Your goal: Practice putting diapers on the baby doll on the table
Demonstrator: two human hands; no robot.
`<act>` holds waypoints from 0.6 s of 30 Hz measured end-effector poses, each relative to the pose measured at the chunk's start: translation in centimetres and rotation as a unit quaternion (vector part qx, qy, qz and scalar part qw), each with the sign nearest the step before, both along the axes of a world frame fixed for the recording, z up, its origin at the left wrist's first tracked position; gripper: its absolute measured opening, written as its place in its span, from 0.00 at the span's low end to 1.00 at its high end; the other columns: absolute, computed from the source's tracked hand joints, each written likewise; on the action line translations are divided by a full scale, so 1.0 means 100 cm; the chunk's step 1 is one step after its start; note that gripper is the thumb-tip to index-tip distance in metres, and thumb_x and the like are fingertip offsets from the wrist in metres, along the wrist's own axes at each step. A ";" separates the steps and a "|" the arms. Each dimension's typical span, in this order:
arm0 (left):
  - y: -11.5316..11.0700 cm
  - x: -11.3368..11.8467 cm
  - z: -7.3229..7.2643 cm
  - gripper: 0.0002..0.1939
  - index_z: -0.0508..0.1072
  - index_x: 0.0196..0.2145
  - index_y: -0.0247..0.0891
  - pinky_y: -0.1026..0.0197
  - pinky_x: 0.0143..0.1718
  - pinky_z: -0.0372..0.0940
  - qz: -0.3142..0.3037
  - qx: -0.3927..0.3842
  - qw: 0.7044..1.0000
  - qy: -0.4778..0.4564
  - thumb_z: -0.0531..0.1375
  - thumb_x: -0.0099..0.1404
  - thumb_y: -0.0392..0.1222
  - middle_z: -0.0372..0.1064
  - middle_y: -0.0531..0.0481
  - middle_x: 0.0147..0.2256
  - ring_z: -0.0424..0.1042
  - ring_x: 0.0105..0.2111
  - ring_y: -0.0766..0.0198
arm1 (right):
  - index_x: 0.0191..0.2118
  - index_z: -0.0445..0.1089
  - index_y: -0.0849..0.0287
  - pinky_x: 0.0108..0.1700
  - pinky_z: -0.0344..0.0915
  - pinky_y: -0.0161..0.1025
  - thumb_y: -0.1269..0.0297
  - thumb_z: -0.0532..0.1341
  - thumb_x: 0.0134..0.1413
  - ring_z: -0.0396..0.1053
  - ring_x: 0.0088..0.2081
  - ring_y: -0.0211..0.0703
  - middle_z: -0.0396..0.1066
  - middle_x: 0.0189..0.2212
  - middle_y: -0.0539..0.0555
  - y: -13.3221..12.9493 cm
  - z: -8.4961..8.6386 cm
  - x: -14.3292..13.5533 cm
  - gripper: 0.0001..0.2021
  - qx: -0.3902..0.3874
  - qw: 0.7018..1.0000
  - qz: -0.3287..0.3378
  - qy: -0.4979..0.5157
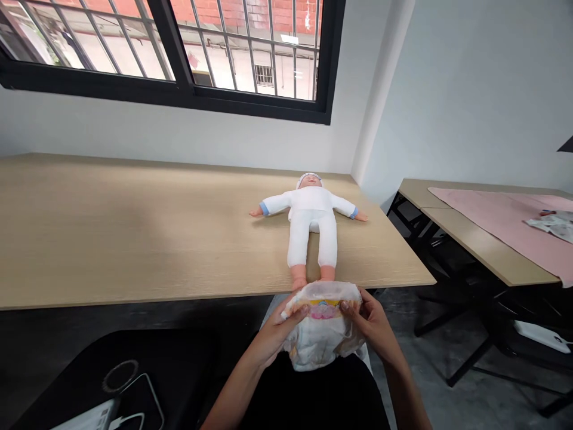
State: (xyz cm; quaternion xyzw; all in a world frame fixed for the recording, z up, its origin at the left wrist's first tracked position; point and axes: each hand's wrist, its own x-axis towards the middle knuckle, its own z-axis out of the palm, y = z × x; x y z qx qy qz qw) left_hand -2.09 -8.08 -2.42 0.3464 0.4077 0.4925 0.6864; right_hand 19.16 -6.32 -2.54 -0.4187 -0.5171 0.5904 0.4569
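Observation:
Between my two hands is a white diaper with a coloured print near its upper edge, held in front of the table's edge. My left hand grips its left side, the thumb lying on the front. On the opposite side, my right hand pinches the diaper with the thumb in front and fingers behind. Just beyond, a baby doll in a white outfit with blue cuffs and a cap lies on its back. Its arms are spread and its bare feet point toward me, partly hidden by the diaper.
The doll rests on a wooden table below a barred window. At right, another table carries a pink cloth. A black chair at lower left holds a white device with a cable.

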 end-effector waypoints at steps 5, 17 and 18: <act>0.003 -0.003 0.002 0.32 0.72 0.56 0.38 0.56 0.50 0.70 0.023 -0.005 1.000 -0.020 0.69 0.55 0.51 0.73 0.42 0.52 0.74 0.50 0.49 | 0.48 0.71 0.58 0.36 0.67 0.35 0.50 0.66 0.53 0.69 0.34 0.42 0.73 0.35 0.54 0.002 -0.005 0.002 0.21 0.011 1.000 -0.009 -0.009; 0.002 -0.003 0.009 0.37 0.62 0.63 0.46 0.57 0.53 0.69 0.065 0.042 0.996 -0.032 0.68 0.58 0.45 0.59 0.44 0.63 0.67 0.57 0.49 | 0.43 0.71 0.58 0.33 0.63 0.35 0.47 0.65 0.52 0.65 0.31 0.40 0.70 0.32 0.52 0.008 -0.013 0.001 0.20 0.029 0.998 -0.016 -0.060; 0.002 -0.003 0.009 0.38 0.61 0.63 0.45 0.56 0.52 0.69 0.066 0.038 0.996 -0.035 0.68 0.57 0.45 0.62 0.43 0.61 0.69 0.56 0.49 | 0.43 0.71 0.58 0.33 0.64 0.35 0.47 0.65 0.52 0.65 0.31 0.41 0.70 0.33 0.53 0.008 -0.015 0.002 0.20 0.029 0.998 -0.019 -0.061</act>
